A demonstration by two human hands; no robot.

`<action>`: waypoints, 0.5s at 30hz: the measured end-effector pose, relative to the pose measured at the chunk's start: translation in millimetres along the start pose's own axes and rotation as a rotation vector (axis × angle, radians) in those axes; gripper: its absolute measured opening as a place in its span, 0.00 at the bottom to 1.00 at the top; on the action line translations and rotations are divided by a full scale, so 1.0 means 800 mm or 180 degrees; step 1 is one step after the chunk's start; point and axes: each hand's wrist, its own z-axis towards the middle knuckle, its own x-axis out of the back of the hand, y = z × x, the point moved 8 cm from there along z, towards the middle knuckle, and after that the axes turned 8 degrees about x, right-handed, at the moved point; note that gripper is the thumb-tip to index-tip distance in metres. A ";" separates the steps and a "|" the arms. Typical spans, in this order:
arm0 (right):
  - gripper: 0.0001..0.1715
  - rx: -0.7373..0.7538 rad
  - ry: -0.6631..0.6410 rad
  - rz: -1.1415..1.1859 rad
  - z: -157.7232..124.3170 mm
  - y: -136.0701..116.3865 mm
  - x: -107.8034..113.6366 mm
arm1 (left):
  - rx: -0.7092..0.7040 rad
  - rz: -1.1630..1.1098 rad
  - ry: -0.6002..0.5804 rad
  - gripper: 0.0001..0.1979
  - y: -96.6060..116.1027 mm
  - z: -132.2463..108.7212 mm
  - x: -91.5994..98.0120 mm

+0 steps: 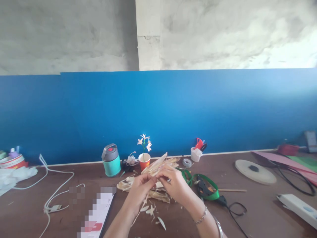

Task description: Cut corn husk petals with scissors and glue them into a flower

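Observation:
My left hand (pixel 140 188) and my right hand (pixel 174 184) meet fingertip to fingertip over the table, both pinched closed. A thin pale strip (pixel 146 199) runs down from under the left hand's fingers. What the right fingertips pinch is too small to make out. Behind and beneath the hands lies a pile of dried, cream-coloured husks (pixel 158 164). Several cut petal-shaped pieces (pixel 161 223) are scattered on the table below the hands. Just beyond the pile, a red and white paper cup (pixel 144 162) holds a green-stemmed stalk of pale flowers (pixel 144 142).
Left of the cup stands a turquoise insulated jar (pixel 111 165). A phone-like slab (pixel 99 215) and white cables (pixel 53 195) lie to the left. On the right are green ribbon (pixel 213 188), a tape roll (pixel 187 162), a pen cup (pixel 196 154), a round lid (pixel 255 172) and a power strip (pixel 298 208).

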 end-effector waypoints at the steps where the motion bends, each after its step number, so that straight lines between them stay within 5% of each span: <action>1: 0.16 0.0002 0.0012 0.0002 0.000 0.001 0.000 | 0.0007 -0.0002 0.0007 0.17 0.000 0.000 0.000; 15: 0.13 -0.0053 0.0183 0.0077 0.000 0.005 0.009 | 0.0356 -0.0602 -0.0253 0.12 -0.012 -0.001 -0.004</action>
